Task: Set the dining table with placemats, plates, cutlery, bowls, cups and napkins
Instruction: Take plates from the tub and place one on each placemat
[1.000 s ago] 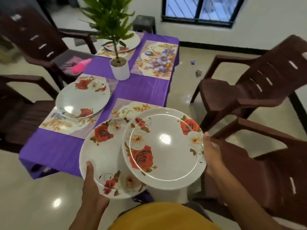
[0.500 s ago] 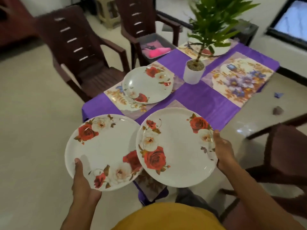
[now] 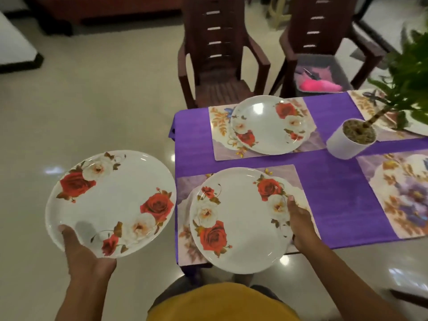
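Over the near placemat (image 3: 234, 205), at the worktop (image 3: 335, 191) corner closest to the person, the right hand (image 3: 301, 223) holds a rose-patterned plate (image 3: 238, 218), thumb on the right rim, fingers hidden beneath. Half a second ago this plate hung short of the worktop edge; it now sits above the mat, its near edge overhanging the worktop. Whether it touches the mat cannot be told. Judgement: the second setting is about to be laid.

The left hand (image 3: 85, 253) grips a second plate (image 3: 111, 202) at its near rim, thumb on top, fingers underneath and out of sight. That plate has parted from its partner and hangs over the floor, well left of the worktop, tilted with its far edge raised.

The plates are round and have no long axis; both face up. The mat's long side runs across the worktop, left to right.

One plate (image 3: 269, 125) already rests on the far-left placemat (image 3: 261, 128). The right-hand placemat (image 3: 398, 195) is bare; it is the likely place for the remaining plate. A potted plant (image 3: 352, 137) stands at centre.
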Demonstrator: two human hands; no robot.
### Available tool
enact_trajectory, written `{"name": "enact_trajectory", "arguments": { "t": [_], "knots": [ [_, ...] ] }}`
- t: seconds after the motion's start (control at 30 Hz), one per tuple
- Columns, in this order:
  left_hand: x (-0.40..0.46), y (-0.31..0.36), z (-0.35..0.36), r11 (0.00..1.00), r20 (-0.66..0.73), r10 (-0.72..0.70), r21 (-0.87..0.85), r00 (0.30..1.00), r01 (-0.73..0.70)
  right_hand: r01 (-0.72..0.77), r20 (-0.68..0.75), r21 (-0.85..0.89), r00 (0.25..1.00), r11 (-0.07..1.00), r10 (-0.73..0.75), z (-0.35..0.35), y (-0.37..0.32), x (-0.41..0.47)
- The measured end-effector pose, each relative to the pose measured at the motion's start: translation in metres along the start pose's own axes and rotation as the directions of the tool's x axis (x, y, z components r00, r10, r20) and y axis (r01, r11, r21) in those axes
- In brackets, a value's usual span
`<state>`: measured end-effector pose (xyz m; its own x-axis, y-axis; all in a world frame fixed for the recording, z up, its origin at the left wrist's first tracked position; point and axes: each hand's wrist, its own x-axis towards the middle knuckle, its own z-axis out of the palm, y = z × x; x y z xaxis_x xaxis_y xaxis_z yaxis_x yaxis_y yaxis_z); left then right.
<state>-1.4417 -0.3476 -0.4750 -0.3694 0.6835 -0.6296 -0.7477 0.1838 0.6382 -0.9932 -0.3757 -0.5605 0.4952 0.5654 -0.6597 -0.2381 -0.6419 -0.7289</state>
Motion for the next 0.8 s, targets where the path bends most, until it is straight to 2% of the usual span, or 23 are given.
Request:
{"name": "enact_trajectory", "arguments": {
  "t": [0.1,0.2,0.33,0.43,0.57,0.67,0.8],
  "knots": [
    [-0.018,-0.01,-0.015,0.998,-0.073,0.02,-0.052,0.997,-0.023,-0.029,0.056,0.006,0.998,1.0,0.028,0.005,0.002,0.009],
    [-0.027,-0.015,-0.028,0.994,-0.169,0.049,-0.086,0.984,-0.065,-0.002,0.034,0.017,0.999,1.0,0.001,0.01,0.006,0.019],
    [-0.035,-0.023,-0.036,0.995,-0.22,0.03,-0.084,0.975,-0.05,0.164,0.024,-0.142,0.986,0.976,-0.162,0.013,0.002,0.016],
    [-0.038,-0.028,-0.039,0.994,-0.261,0.018,-0.099,0.965,-0.045,0.29,0.052,-0.331,0.956,0.898,-0.289,0.014,0.003,0.019],
    [-0.037,-0.031,-0.04,0.988,-0.33,0.015,-0.14,0.944,-0.065,0.364,0.038,-0.523,0.913,0.771,-0.405,0.012,0.003,0.027],
    [-0.032,-0.034,-0.037,0.99,-0.343,0.02,-0.127,0.939,-0.067,0.374,0.018,-0.629,0.883,0.681,-0.468,0.009,0.003,0.035],
    [-0.027,-0.038,-0.033,0.991,-0.298,0.032,-0.115,0.954,-0.069,0.352,0.022,-0.674,0.889,0.65,-0.458,0.005,0.001,0.04]
  ]
}}
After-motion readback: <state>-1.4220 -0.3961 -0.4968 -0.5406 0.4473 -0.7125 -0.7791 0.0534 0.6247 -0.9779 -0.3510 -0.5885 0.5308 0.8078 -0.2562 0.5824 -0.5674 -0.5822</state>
